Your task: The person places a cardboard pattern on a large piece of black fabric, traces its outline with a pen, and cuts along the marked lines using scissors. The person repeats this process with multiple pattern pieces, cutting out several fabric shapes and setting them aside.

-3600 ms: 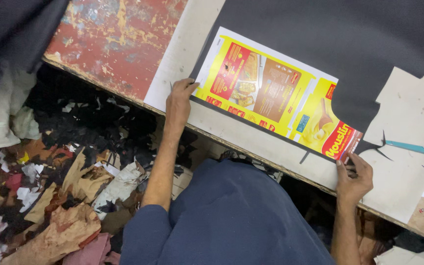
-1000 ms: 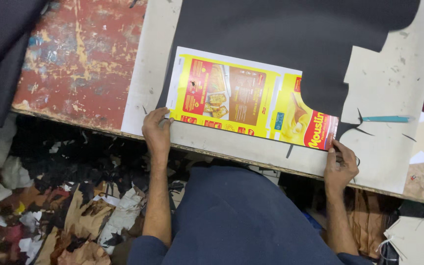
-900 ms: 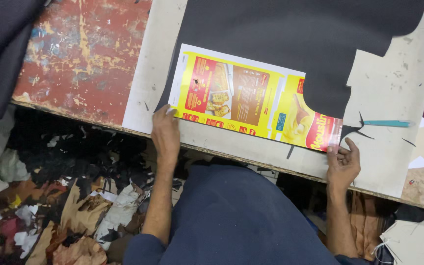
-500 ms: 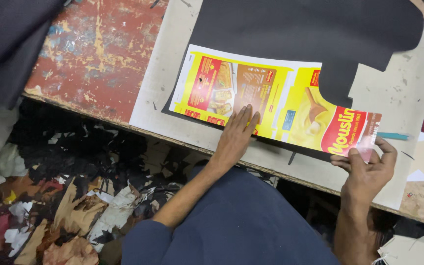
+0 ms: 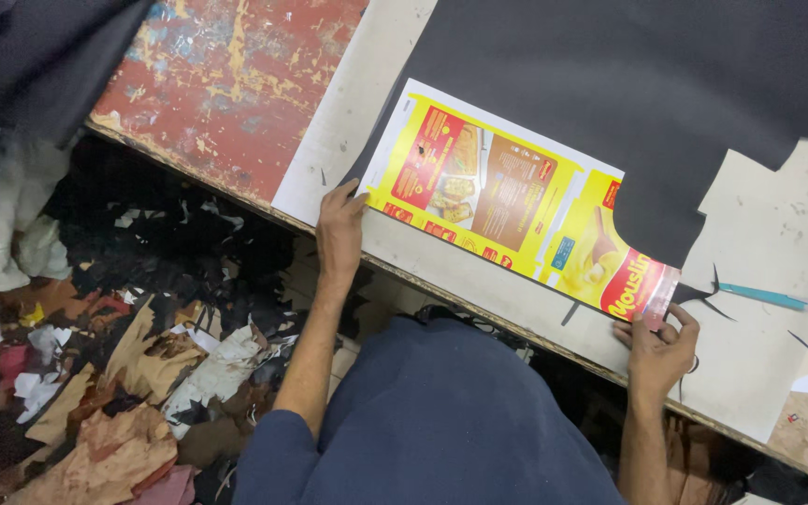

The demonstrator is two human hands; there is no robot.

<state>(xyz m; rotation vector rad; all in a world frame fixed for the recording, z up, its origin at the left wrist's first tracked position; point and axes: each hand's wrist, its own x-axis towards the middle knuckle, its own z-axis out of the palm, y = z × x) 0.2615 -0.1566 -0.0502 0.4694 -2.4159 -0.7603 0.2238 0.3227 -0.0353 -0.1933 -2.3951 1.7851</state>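
The yellow and red card (image 5: 516, 210) lies flat on the black sheet (image 5: 628, 103) on the table (image 5: 759, 374), long side slanting from upper left to lower right. The left hand (image 5: 340, 234) presses its left corner. The right hand (image 5: 661, 351) pinches its right end. The sheet's top is cut off.

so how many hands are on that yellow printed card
2. The left hand presses the yellow printed card at its left corner, and the right hand grips its red right end by the table edge. No other hands show.
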